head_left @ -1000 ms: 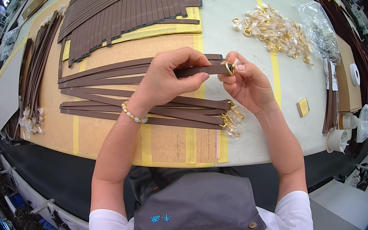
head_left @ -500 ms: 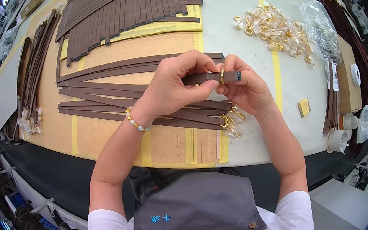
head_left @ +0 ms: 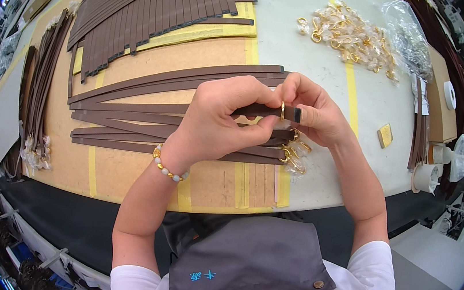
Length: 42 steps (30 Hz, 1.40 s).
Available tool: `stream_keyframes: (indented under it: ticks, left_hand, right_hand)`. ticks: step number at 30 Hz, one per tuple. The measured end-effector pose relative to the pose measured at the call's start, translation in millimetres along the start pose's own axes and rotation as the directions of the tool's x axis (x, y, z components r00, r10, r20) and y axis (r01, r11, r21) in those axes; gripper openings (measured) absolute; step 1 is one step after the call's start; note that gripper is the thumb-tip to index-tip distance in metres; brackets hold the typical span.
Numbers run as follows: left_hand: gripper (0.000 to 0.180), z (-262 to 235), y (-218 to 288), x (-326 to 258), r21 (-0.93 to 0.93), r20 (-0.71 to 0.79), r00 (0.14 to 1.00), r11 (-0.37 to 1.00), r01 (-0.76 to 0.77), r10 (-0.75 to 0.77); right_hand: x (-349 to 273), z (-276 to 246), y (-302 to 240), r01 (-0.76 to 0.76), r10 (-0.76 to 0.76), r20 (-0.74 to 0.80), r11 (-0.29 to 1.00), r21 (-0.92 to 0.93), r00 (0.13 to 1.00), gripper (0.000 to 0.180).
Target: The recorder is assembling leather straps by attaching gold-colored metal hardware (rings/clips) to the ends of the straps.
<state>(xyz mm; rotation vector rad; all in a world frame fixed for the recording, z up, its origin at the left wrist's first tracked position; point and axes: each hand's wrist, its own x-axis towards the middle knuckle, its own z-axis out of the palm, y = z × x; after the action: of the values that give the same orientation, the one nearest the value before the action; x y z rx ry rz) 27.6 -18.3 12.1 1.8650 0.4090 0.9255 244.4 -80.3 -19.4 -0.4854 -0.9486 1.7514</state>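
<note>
My left hand pinches the brown strap level while my right hand grips its end, steadying the gold ring there above the desk.

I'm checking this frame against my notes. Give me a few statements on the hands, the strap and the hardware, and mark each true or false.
1. Both hands, left hand and right hand, hold one brown leather strap. True.
2. A gold ring sits around the strap near its end. True.
3. The pile of gold clasps lies at the near table edge beside the person's body. False: it lies at the far side, right of the hands.
4. The left wrist is bare. False: it wears a beaded bracelet.
5. Finished straps with gold clasps lie under the hands. True.
</note>
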Motion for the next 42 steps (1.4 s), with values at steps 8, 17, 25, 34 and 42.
stream_keyframes:
  ticks: [8,17,25,34,42]
  left_hand:
    - [0.018,5,-11,-2,0.257,0.095,0.986,0.954,-0.158,0.137]
    - [0.021,0,-10,0,0.197,0.107,0.99,0.978,0.067,-0.089]
    - [0.02,-2,-7,0,0.146,0.117,0.982,0.981,0.132,-0.149]
    - [0.019,1,-6,0,0.149,0.115,0.98,0.978,0.146,-0.163]
    - [0.02,1,-6,0,0.169,0.138,0.977,0.976,0.136,-0.16]
  right_hand:
    - [-7,29,-4,-0.228,0.1,-0.304,0.877,-0.423,0.948,0.011]
    - [-2,27,-13,-0.302,0.161,-0.338,0.855,-0.421,0.927,0.022]
    - [-3,25,-15,-0.339,0.215,-0.321,0.851,-0.4,0.922,0.026]
    - [-3,25,-13,-0.338,0.198,-0.336,0.836,-0.432,0.921,0.027]
    - [-4,24,-12,-0.336,0.196,-0.335,0.835,-0.436,0.922,0.021]
